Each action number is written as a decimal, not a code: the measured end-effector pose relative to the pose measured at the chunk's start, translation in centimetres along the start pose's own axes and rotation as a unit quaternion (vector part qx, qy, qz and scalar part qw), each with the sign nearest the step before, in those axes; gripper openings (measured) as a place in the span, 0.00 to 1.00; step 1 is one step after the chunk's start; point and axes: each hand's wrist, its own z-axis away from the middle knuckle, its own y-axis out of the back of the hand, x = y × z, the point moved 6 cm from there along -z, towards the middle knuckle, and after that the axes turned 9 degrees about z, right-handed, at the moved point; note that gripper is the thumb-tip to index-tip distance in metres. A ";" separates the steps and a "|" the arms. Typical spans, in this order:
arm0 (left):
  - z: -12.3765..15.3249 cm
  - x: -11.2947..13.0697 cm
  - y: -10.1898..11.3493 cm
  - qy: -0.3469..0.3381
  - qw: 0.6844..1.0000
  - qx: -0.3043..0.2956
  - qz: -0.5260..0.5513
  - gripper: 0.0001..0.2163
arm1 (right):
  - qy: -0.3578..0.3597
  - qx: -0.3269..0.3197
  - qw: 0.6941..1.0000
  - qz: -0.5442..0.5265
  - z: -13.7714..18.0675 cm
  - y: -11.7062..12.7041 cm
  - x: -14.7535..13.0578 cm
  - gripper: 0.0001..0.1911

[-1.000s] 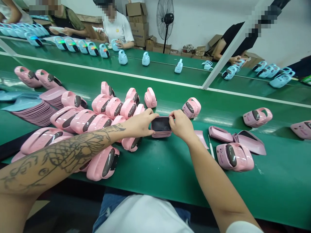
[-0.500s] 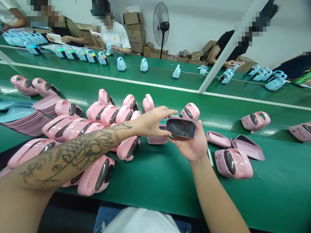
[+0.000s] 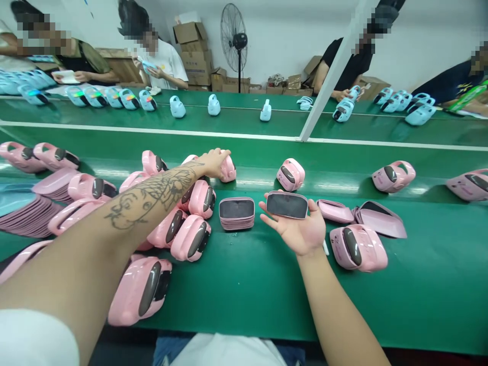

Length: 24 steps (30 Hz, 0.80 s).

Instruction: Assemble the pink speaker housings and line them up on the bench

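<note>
My left hand (image 3: 215, 163) reaches across the bench, its fingers closed over the top of a small pink plastic housing (image 3: 229, 169) with a handle loop. The hand hides part of that housing. On the upturned palm of my right hand (image 3: 303, 231) rests a shallow pink tray-like part (image 3: 286, 205) with a dark inside, the thumb against its right end. Between my hands stands a stack of similar pink parts (image 3: 237, 218) on the green bench. Another pink housing (image 3: 291, 174) with a dark window stands just beyond my right hand.
Many pink housings (image 3: 190, 238) crowd the left side, near stacked flat pink pieces (image 3: 28, 217). At right lie loose pink trays (image 3: 381, 218) and a larger housing (image 3: 358, 247). Across a white rail (image 3: 190, 134), people handle blue housings (image 3: 177, 107). A fan (image 3: 239, 40) stands behind.
My left hand has left the pink tray-like part and moved away and left onto a small pink housing. My right hand now holds the part alone. The view has shifted slightly.
</note>
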 end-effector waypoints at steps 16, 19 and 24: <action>14.2 6.5 4.8 -0.096 0.816 0.026 0.570 0.35 | 0.155 0.003 0.988 0.002 2.9 -4.9 -1.0 0.43; 22.5 9.7 1.1 -0.045 0.673 -0.029 0.737 0.28 | 0.207 0.024 0.977 0.038 5.3 -8.9 -0.1 0.39; 31.1 11.9 -7.5 0.187 0.529 -0.048 0.826 0.22 | 0.174 0.092 0.978 0.066 8.2 -12.0 4.5 0.41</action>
